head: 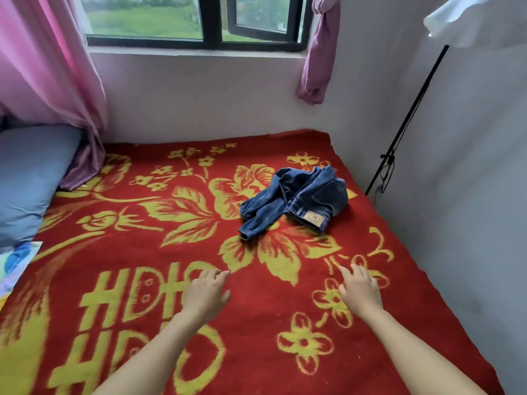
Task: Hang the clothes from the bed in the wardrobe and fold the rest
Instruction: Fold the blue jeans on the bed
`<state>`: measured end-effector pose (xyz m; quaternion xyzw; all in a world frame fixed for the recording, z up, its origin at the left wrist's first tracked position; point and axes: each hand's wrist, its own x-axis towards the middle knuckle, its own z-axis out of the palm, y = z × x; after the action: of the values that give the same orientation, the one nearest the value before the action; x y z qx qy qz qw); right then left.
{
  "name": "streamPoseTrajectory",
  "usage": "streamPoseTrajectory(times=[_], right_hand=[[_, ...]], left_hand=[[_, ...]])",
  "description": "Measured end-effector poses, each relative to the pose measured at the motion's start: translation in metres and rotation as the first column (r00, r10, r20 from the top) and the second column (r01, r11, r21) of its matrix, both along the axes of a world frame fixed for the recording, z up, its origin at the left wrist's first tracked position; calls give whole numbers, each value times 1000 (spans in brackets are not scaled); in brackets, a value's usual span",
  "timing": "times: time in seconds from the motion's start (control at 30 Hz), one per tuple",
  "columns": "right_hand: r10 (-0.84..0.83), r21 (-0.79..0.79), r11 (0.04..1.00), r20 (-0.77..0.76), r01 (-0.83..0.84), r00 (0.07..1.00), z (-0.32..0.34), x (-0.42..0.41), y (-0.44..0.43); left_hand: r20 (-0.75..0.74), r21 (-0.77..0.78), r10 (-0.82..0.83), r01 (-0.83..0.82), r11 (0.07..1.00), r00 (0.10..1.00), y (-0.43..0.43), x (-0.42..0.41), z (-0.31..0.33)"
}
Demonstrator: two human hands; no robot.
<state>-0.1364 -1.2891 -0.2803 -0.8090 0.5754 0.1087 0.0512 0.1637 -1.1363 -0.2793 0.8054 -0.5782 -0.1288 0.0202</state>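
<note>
A crumpled pair of dark blue jeans lies on the bed's red blanket with yellow flowers, toward the far right corner, its tan waistband label facing me. My left hand is stretched out over the blanket, fingers relaxed and holding nothing, a short way in front of the jeans. My right hand reaches out the same way further right, also holding nothing. Neither hand touches the jeans.
A blue pillow lies at the left edge under a pink curtain. A window sits above the far wall. A black lamp stand leans by the right wall, with a white shade above.
</note>
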Motion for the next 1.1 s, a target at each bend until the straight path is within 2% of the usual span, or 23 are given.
streamPoseTrajectory(times=[0.1,0.27,0.4,0.7,0.93,1.0,1.1], right_hand=[[38,103,994,11,-39,999,-36,4,-43],[52,188,981,27,-56,998,-75,14,-138],[46,250,967,32,-53,998,-112,27,-186],[-21,416,910,29,7,999,-167,87,-296],[-39,427,903,-3,37,999,-217,117,-363],[-24,457,889,-21,31,999,-239,109,-371],[-39,412,911,20,27,999,-265,110,-367]], left_hand=[[27,98,49,-52,994,998,-36,-17,-18],[43,134,175,-180,975,984,-105,-29,-43],[62,192,207,-215,958,976,-141,-26,-67],[79,281,350,-358,890,933,-174,-1,-122],[34,305,430,-419,855,902,-188,-9,-162],[23,307,458,-442,843,889,-183,-10,-168],[46,335,465,-452,827,884,-166,-9,-173]])
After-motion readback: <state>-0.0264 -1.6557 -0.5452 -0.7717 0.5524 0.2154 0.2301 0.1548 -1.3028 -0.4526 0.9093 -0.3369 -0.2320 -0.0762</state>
